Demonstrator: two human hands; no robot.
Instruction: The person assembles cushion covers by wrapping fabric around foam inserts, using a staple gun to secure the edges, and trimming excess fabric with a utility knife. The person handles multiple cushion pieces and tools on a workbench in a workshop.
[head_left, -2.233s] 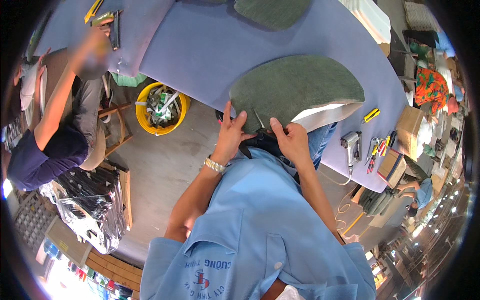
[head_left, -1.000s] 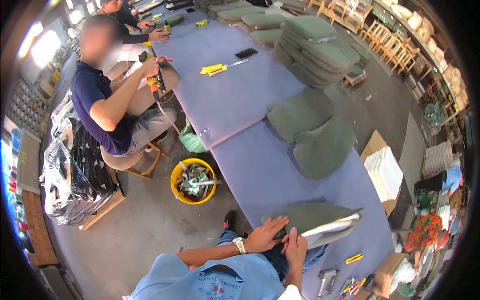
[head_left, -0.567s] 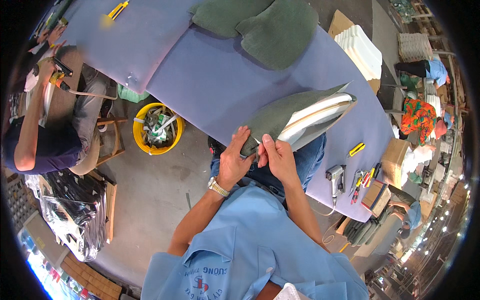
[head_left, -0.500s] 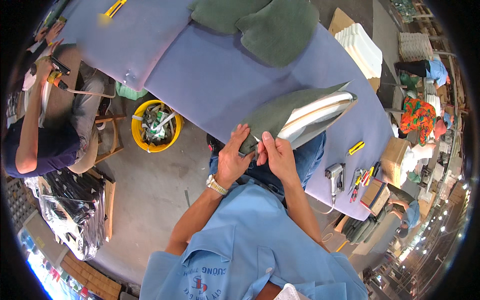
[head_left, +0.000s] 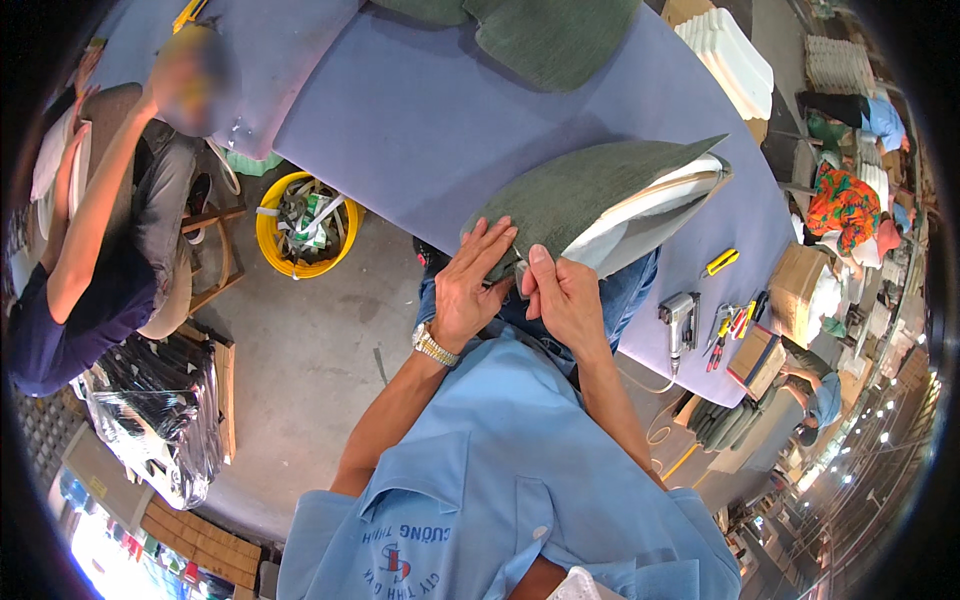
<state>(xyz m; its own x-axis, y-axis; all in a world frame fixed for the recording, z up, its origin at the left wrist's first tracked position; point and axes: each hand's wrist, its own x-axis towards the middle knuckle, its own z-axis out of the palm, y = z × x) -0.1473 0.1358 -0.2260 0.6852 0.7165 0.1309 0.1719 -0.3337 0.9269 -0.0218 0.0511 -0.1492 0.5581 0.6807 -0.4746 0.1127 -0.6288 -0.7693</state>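
Note:
A dark green fabric cover (head_left: 590, 180) is draped over a curved seat pad with a white layered edge (head_left: 645, 208), tilted above my lap at the table's near edge. Its right side gapes, showing the white layers inside. My left hand (head_left: 468, 285) lies over the cover's near left corner, fingers stretched along the cloth and thumb at the edge. Close beside it, my right hand (head_left: 568, 308) pinches the near edge of the cover between thumb and curled fingers. What lies under the fingertips is partly hidden.
On the table's right are a yellow-handled screwdriver (head_left: 720, 262), an air stapler (head_left: 682, 325) with a hose, and several hand tools (head_left: 735, 325). More green covers (head_left: 560, 40) lie at the far side. A yellow bucket (head_left: 266, 240) of scraps stands left; a co-worker (head_left: 90, 260) sits beyond.
The cover and pad have shifted slightly right and tipped up a little. My left fingers have spread further over the cloth. The co-worker at left has leaned and moved an arm.

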